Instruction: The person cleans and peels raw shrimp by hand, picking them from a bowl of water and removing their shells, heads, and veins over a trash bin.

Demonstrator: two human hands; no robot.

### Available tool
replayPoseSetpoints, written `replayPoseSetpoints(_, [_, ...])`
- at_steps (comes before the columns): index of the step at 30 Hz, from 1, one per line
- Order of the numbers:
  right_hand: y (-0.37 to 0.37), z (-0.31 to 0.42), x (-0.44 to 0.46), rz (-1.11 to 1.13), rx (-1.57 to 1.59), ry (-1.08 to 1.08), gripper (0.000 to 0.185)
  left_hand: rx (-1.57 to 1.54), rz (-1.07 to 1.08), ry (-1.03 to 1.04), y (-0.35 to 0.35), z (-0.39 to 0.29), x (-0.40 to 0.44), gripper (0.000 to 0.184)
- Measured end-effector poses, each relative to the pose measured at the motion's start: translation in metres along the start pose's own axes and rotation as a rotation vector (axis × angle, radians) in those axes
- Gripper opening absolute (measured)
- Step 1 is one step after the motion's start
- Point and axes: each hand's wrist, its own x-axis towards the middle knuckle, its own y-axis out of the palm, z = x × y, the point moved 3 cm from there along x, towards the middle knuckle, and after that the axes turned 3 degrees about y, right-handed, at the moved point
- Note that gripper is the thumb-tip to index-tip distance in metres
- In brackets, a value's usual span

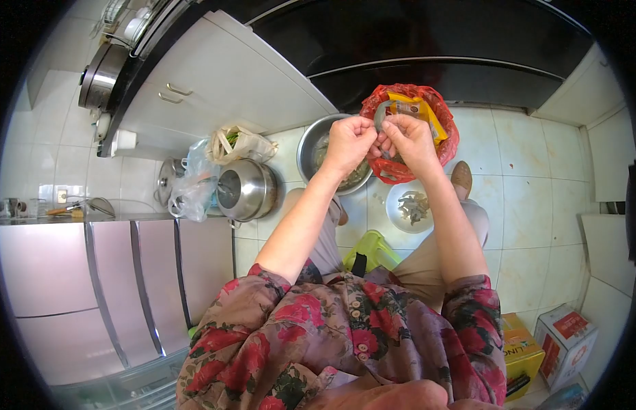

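Observation:
My left hand (350, 145) and my right hand (408, 142) meet over the near left part of a bin lined with a red plastic bag (451, 140). Between their pinched fingers is a grey shrimp (381, 115), its body pointing away from me. A yellow packet (437, 130) lies in the bag. Left of the bin, partly under my left hand, stands a metal basin (306, 156) with wet contents that I cannot make out. Nearer to me, a white bowl (394, 217) on the floor holds several greyish shrimp pieces (413, 207).
A steel pot (246, 190), a clear plastic bag (194, 184) and a cloth bag with greens (243, 145) stand at the left. A green stool (372, 251) is beneath me. Cartons (567, 342) stand at the lower right. Cabinets border the floor.

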Motion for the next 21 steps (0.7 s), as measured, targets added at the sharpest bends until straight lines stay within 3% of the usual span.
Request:
replayPoseSetpoints(2, [-0.004, -0.003, 0.002, 0.011, 0.153, 0.066, 0.015, -0.123, 0.014, -0.095, 0.001, -0.008, -0.003, 0.015])
replayPoseSetpoints(9, [-0.004, -0.009, 0.004, 0.081, 0.286, 0.123, 0.013, -0.098, 0.104, -0.095, -0.006, -0.002, 0.004, 0.015])
replayPoseSetpoints(11, [-0.004, -0.011, 0.004, 0.127, 0.477, 0.188, 0.012, -0.13, 0.073, -0.113, -0.006, -0.003, 0.003, 0.017])
replayPoseSetpoints(15, [-0.007, -0.011, 0.004, 0.138, 0.539, 0.213, 0.011, -0.043, 0.013, -0.023, -0.004, 0.003, 0.005, 0.02])
replayPoseSetpoints(17, [-0.009, -0.009, 0.004, 0.162, 0.459, 0.218, 0.011, 0.165, -0.001, 0.251, -0.004, 0.004, 0.004, 0.02])
replayPoseSetpoints(18, [-0.009, -0.008, 0.004, 0.167, 0.459, 0.218, 0.011, 0.41, -0.07, 0.547, -0.003, -0.009, 0.0, 0.017])
replayPoseSetpoints(21, [-0.009, -0.006, 0.002, 0.187, 0.449, 0.254, 0.011, 0.563, -0.1, 0.64, -0.003, -0.021, -0.008, 0.015])
